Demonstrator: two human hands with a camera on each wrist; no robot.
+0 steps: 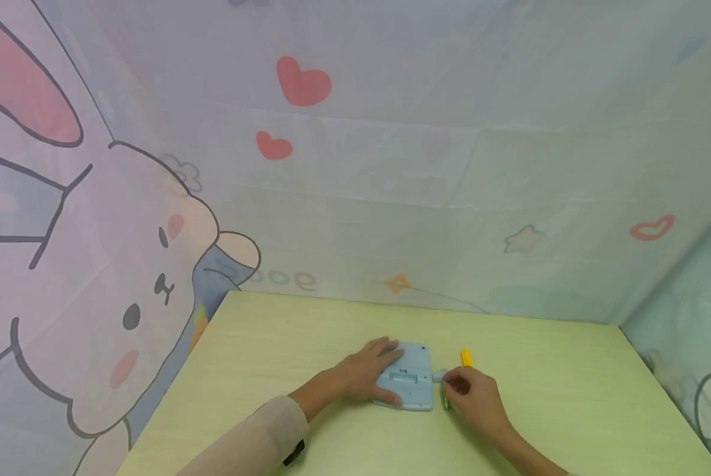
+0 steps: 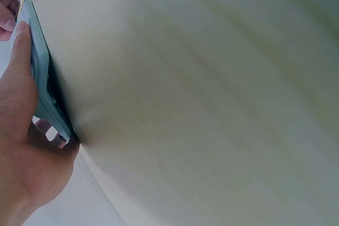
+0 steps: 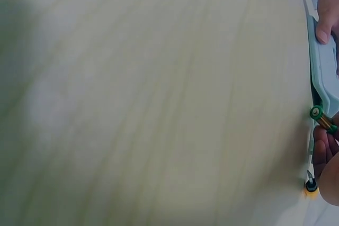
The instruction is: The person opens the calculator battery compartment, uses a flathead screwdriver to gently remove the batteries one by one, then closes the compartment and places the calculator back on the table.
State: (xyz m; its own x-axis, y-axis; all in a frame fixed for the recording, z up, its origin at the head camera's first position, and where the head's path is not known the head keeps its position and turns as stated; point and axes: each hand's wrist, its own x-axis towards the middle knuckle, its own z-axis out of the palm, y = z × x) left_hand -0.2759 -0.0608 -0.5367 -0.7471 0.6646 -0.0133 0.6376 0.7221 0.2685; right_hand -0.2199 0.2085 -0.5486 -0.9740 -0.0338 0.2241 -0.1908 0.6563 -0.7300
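A light blue calculator (image 1: 416, 395) lies face down on the table, its recessed battery slot uncovered. My left hand (image 1: 367, 375) holds its left side, the thumb over the near edge and the fingers spread toward the far edge. At the calculator's right side, my right hand (image 1: 479, 398) pinches a green and gold battery (image 3: 324, 119) between thumb and fingers, tilted with one end low. A small light blue piece (image 1: 438, 376) sticks out between the calculator and the right fingertips, partly hidden by them.
Beyond the right hand lies a yellow-handled tool (image 1: 466, 357); the right wrist view shows a thin metal shaft beside it. The pale wooden table (image 1: 307, 330) ends at a printed cloth (image 1: 391, 198) behind. A dark cable (image 1: 697, 403) loops off the right edge.
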